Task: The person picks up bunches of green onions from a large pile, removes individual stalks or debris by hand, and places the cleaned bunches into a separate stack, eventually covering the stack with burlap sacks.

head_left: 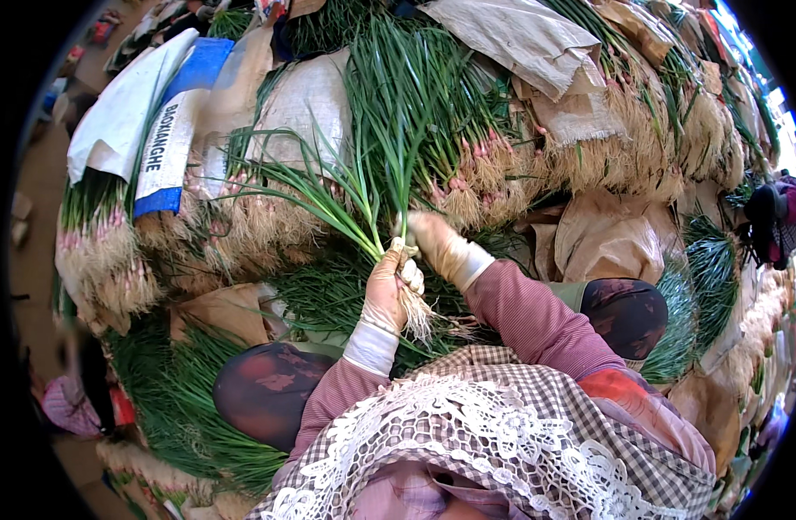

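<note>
On my feed, the left hand (384, 295) is clenched around a small bunch of green onions (363, 227), thumb uppermost. The bunch is at the middle of the view, in front of the wearer's body, with its leaves fanning up and to the left and its pale roots (416, 319) poking out below the fist. The right hand (440, 244) is just beside the stems, above and to the right of the left; it is blurred, and I can't tell whether its fingers grip anything. Both wrists have white cuffs (370, 348).

Beyond the hands I see a long stack of onions (480, 169) with roots facing the wearer, partly covered by pale sacks (304, 108) and a blue-and-white sack (174, 130). More greens (186, 403) lie beside the left knee (268, 394), and brown paper (613, 241) lies beyond the right knee (625, 316).
</note>
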`<state>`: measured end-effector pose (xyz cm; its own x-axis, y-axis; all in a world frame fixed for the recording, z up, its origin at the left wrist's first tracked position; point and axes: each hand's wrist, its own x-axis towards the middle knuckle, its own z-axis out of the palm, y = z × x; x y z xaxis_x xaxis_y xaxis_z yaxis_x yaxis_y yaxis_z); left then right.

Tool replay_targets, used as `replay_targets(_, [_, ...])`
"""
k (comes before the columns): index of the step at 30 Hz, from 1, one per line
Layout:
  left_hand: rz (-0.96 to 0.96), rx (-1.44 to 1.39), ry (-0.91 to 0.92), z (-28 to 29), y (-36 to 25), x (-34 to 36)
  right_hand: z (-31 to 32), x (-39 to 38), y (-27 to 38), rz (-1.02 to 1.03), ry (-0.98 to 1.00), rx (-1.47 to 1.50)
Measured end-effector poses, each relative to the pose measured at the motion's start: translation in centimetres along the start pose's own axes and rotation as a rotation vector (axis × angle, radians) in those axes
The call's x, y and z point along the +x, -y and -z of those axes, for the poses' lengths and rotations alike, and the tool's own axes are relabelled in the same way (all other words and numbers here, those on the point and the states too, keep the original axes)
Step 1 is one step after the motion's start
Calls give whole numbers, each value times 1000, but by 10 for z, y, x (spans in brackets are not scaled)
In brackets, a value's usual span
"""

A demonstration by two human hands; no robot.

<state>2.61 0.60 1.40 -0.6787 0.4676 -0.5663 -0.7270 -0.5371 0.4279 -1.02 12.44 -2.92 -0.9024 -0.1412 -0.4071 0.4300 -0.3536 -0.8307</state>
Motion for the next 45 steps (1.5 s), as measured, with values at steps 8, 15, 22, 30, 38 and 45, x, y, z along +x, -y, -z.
replay_targets(8, [-489, 180, 25, -12, -27, -13, 0, -10, -13, -57, 0, -1429])
replay_targets(15, [18, 8, 31, 24, -7, 14, 25, 3, 70, -102, -358, -1442])
replay_targets(22, [-102, -81, -62, 11, -9, 17, -6, -44, 47, 183, -149, -1247])
replay_targets(30, [-215, 180, -140, 7, 5, 7, -1, -24, 30, -101, -29, -548])
replay_targets(38, [-274, 126, -122, 18, 1, 15, 17, 6, -50, 139, -173, -505])
replay_targets(45, [-172, 75, 114, 15, -2, 4, 21, 8, -7, -200, -248, -424])
